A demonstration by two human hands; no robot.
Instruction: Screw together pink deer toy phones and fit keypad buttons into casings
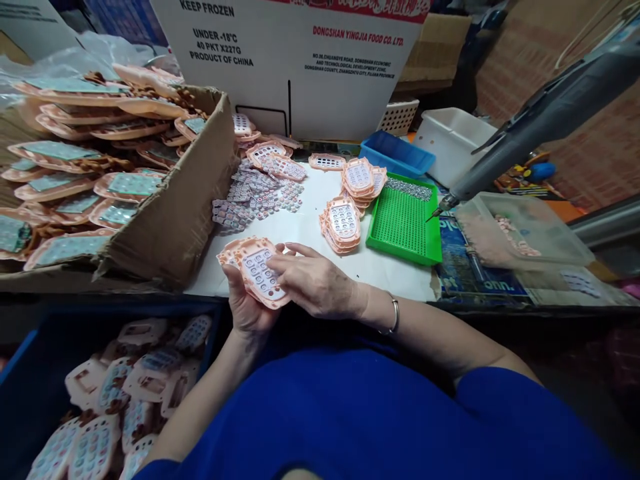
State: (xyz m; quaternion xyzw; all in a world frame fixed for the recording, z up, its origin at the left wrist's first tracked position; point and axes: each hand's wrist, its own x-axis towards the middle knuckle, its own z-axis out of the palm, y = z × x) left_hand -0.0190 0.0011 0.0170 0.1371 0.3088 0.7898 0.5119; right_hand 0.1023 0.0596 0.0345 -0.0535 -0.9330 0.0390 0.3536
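Note:
My left hand (pixel 249 308) grips a couple of overlapping pink toy phone shells (pixel 263 298) from below, its thumb along the left edge. Rows of white buttons with printed marks fill most of the upper shell, and a few dark holes show near its lower end. Over that shell's right side, my right hand (pixel 320 283) has its fingertips bent together on the buttons; whatever small piece they may hold is hidden. Beyond my hands lies a spread of small white button pieces (pixel 260 193). To their right are stacks of pink shells with buttons (pixel 344 220).
A green perforated tray (pixel 405 223) holds small metal screws at its far end. An electric screwdriver (pixel 480 160) hangs over its right side. At left stands a cardboard box (pixel 173 200) of shells with circuit boards; below it, a blue bin (pixel 23 363) holds more toy parts.

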